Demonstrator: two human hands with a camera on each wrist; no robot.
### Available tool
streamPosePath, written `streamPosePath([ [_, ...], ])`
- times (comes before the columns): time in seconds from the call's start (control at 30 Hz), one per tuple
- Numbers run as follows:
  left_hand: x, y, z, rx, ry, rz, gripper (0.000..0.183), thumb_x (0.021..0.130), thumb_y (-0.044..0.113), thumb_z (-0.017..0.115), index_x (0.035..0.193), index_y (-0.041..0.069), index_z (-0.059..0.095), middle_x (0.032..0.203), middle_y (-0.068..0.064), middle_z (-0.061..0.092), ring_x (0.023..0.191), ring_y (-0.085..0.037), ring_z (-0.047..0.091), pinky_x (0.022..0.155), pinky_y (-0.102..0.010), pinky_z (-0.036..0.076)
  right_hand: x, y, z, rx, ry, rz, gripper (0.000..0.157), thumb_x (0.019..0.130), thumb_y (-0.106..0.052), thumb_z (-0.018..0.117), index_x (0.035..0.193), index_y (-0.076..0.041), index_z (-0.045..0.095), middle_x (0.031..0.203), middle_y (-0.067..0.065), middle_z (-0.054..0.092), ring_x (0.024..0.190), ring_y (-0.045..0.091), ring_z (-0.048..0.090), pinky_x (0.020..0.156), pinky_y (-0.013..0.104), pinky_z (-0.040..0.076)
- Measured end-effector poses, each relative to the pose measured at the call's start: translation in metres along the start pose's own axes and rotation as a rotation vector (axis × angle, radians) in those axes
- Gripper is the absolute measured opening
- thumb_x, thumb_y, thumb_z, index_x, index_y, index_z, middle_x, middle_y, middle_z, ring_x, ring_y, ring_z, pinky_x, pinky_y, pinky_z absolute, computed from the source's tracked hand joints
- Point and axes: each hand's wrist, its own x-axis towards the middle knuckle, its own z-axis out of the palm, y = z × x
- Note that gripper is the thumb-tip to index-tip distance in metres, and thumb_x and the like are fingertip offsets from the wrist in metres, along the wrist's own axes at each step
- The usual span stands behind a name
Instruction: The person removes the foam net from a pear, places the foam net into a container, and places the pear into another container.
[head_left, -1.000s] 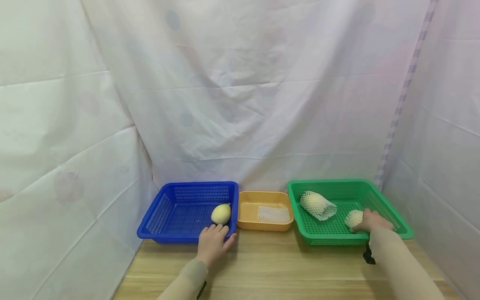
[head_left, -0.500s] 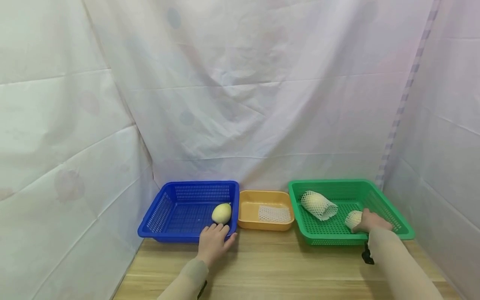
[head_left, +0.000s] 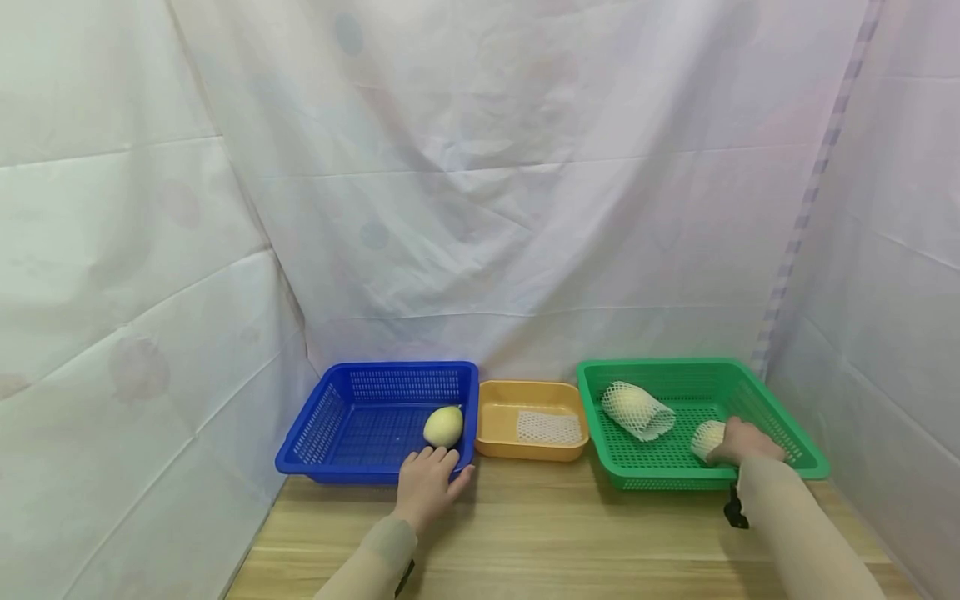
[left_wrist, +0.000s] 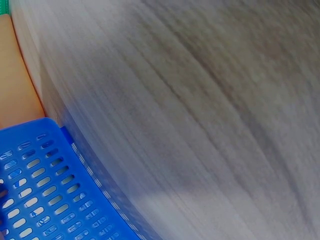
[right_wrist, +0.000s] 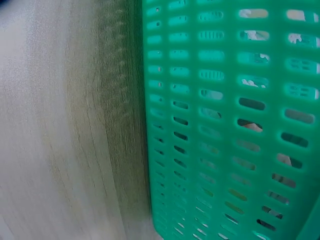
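In the head view, a pale yellow pear (head_left: pixel 443 427) with a short stem lies in the blue basket (head_left: pixel 302 468). My left hand (head_left: pixel 429 485) rests over that basket's front rim, its fingertips right at the pear's near side. At the right, my right hand (head_left: pixel 746 442) reaches into the green basket (head_left: pixel 660 479) and holds a pear in a white foam net (head_left: pixel 707 439), partly hidden by the hand. Another netted pear (head_left: pixel 636 410) lies at the left in the green basket, the loose net end facing front right. Both wrist views show mainly the baskets' perforated walls, hiding the fingers.
Between the two baskets stands a shallow orange tray (head_left: pixel 495 450) with a flat white foam net (head_left: pixel 548 428) in it. All three containers stand on a wooden table (head_left: pixel 540 533). White cloth (head_left: pixel 480 233) hangs behind and on both sides.
Nearly nothing differs: both hands stay in place, and the pears, nets and baskets keep their positions. The head view shifts very slightly.
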Motion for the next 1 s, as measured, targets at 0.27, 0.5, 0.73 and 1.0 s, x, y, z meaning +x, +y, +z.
streamPosePath([
  [0.27,-0.0004,-0.0013,0.0011,0.008,0.029,0.016,0.035,0.091,0.052,0.053,0.075,0.022,0.051,0.068,0.007,0.044,0.064,-0.016,0.047,0.058,-0.033,0.039,0.0000,-0.0010,0.0007,-0.037,0.035,-0.019,0.097,0.074,-0.047,0.077,0.130,0.018,0.032,0.110,0.038,0.049,0.085,0.048,0.055,0.061,0.061,0.044],
  [0.5,-0.0003,-0.0014,0.0029,0.012,0.031,0.023,0.035,0.091,0.053,0.053,0.075,0.022,0.051,0.068,0.007,0.044,0.064,-0.015,0.046,0.058,-0.032,0.039,0.0010,-0.0005,0.0015,-0.059,0.053,-0.026,0.098,0.070,-0.052,0.078,0.127,0.015,0.036,0.109,0.036,0.050,0.084,0.049,0.055,0.061,0.060,0.044],
  [0.73,0.0003,-0.0006,0.0012,0.012,0.048,0.026,0.035,0.091,0.053,0.054,0.075,0.021,0.051,0.068,0.007,0.043,0.064,-0.016,0.046,0.058,-0.033,0.039,-0.0004,0.0020,0.0006,-0.071,0.079,-0.042,0.097,0.070,-0.051,0.078,0.128,0.014,0.036,0.108,0.035,0.050,0.085,0.049,0.055,0.062,0.059,0.045],
  [1.0,0.0002,-0.0004,-0.0011,0.010,0.043,0.021,0.035,0.090,0.051,0.056,0.074,0.021,0.051,0.067,0.007,0.043,0.063,-0.016,0.046,0.057,-0.033,0.039,-0.0008,0.0036,-0.0030,-0.058,0.095,-0.055,0.100,0.071,-0.049,0.079,0.131,0.016,0.032,0.110,0.038,0.046,0.088,0.050,0.053,0.061,0.061,0.044],
])
